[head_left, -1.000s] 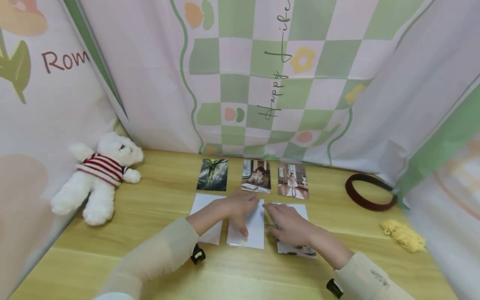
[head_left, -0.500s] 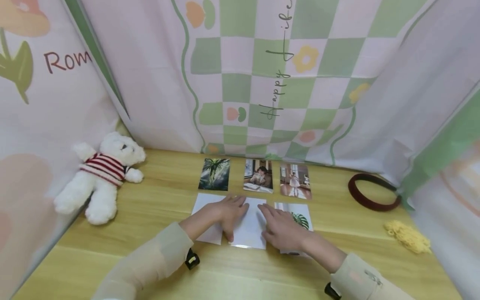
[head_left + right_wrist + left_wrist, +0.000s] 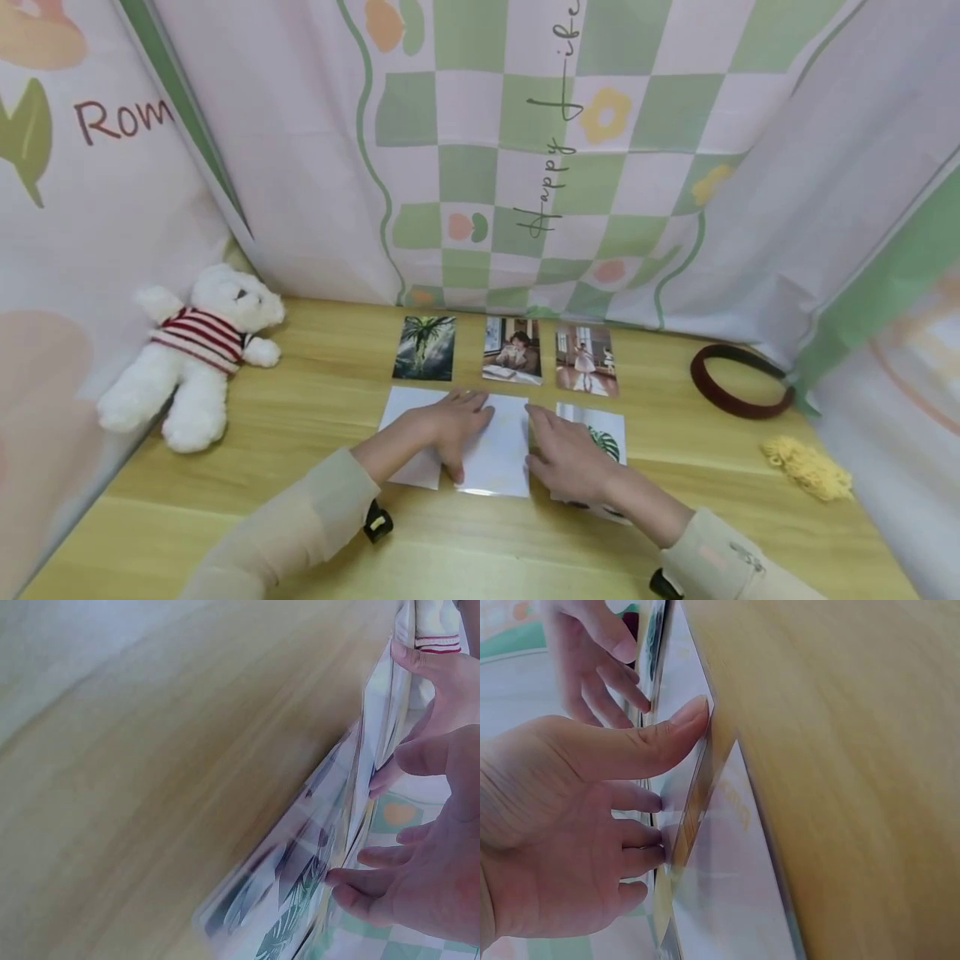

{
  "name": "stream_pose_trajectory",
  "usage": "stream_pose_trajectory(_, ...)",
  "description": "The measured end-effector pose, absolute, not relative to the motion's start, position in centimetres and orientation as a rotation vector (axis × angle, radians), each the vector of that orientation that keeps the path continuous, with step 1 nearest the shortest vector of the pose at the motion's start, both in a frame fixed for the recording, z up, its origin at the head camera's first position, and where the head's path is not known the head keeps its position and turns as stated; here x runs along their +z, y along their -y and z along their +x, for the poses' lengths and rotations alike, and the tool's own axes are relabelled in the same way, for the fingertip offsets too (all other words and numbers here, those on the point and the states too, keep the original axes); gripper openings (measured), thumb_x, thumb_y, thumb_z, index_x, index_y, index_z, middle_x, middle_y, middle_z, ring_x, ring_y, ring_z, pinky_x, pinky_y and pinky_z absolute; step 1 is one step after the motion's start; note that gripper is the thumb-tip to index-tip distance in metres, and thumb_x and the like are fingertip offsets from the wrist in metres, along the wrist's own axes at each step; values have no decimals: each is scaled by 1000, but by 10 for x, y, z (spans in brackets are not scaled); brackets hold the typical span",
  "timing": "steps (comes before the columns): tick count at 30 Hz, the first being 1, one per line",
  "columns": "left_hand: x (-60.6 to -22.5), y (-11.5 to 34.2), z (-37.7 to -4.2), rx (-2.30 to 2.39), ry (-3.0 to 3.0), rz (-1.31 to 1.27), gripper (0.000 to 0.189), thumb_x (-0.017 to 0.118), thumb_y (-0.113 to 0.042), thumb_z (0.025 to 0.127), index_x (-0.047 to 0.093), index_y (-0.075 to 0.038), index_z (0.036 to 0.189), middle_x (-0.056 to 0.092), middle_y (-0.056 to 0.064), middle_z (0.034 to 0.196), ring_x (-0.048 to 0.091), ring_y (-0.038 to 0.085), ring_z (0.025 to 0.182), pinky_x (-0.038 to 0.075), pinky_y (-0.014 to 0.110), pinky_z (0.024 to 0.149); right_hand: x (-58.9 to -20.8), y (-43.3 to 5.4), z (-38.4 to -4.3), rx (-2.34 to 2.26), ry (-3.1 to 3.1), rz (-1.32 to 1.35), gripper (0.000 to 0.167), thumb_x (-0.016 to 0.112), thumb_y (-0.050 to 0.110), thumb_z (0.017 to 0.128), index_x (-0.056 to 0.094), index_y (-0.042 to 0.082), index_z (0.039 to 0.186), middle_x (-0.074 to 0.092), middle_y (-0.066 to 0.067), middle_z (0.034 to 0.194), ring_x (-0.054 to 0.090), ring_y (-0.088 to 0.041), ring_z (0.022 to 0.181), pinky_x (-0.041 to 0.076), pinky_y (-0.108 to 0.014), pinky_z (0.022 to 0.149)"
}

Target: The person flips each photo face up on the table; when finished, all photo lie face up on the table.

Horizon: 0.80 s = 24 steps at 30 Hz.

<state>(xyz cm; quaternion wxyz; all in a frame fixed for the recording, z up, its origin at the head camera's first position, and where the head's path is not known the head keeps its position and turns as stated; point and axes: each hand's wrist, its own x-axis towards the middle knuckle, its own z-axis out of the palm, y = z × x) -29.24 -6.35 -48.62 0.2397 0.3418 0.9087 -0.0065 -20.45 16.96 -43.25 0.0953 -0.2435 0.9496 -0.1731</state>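
My left hand (image 3: 453,429) lies over the left edge of a white card (image 3: 498,450), the middle one of a front row. Its thumb touches the card near the lower left corner, as the left wrist view shows. The right hand (image 3: 573,462) has its fingertips at that card's right edge, and its palm is over a picture card with a green leaf (image 3: 604,443). Another white card (image 3: 414,472) lies partly under the left forearm. Neither hand has its fingers curled round anything. In the right wrist view, the leaf card (image 3: 289,889) appears beside the right fingers.
Behind the front row lie a dark plant picture (image 3: 424,348), a picture of a seated person (image 3: 512,350) and a dancer picture (image 3: 587,358). A white teddy bear (image 3: 198,354) leans at the left. A dark red headband (image 3: 723,400) and yellow yarn (image 3: 806,468) lie right.
The left hand has slid left from the middle of the white card to its left edge. My right hand has shifted slightly, so the green leaf on the right card now shows.
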Motion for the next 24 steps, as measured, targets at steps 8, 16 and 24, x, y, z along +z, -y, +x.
stream_pose_trajectory(8, -433, 56, -256, -117, -2545, 824, 125, 91, -50, 74, 17, -11, 167, 5, 15, 177, 8, 29, 166, 10, 44, 138, -434, -166, -200, -628, -2814, -746, 71, 64, 17, 100, 32, -7, 158, 40, -30, 162, 44, -48, 147, 38, -67, 120)
stream_pose_trajectory(16, -426, 55, -252, -274, -2612, 769, 124, 86, -66, 72, 31, 1, 161, 25, 20, 172, 23, 29, 163, 15, 39, 137, -431, -163, -201, -824, -2686, -648, 76, 62, 18, 101, 22, -8, 161, 26, -34, 167, 36, -51, 152, 32, -64, 125)
stream_pose_trajectory(24, -424, 64, -255, -142, -2579, 801, 129, 84, -67, 73, 23, 2, 163, 15, 22, 174, 14, 32, 165, 11, 42, 138, -425, -160, -201, -932, -2601, -505, 75, 61, 19, 102, 22, -6, 161, 25, -34, 167, 31, -51, 154, 28, -66, 126)
